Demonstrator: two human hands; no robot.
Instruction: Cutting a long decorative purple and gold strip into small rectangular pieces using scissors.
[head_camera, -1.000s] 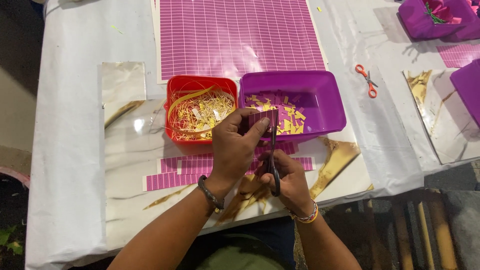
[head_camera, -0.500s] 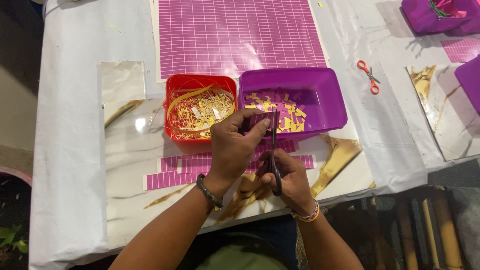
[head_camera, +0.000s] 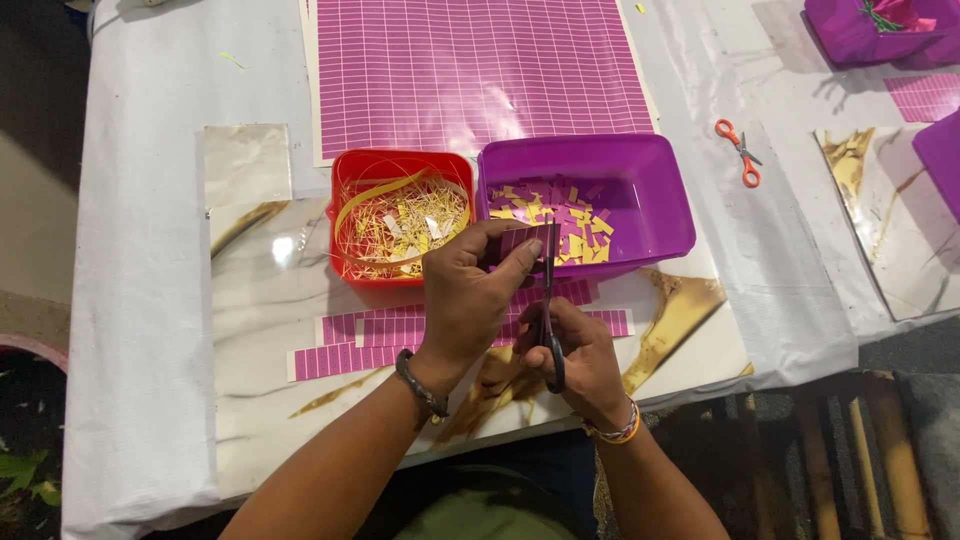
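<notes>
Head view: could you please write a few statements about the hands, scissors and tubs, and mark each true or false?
1. The right hand holds black scissors. True.
2. The left hand holds a purple strip. True.
3. The red tub sits right of the purple tub. False: it sits left of it.
4. The orange scissors lie inside the purple tub. False: they lie on the white cloth, apart.

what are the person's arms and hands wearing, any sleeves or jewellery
Both forearms are bare, with no sleeves in view. The left hand has a dark, thin bracelet at the wrist. The right hand has a multicoloured beaded or woven bracelet at the wrist. No gloves or rings are visible.
</notes>
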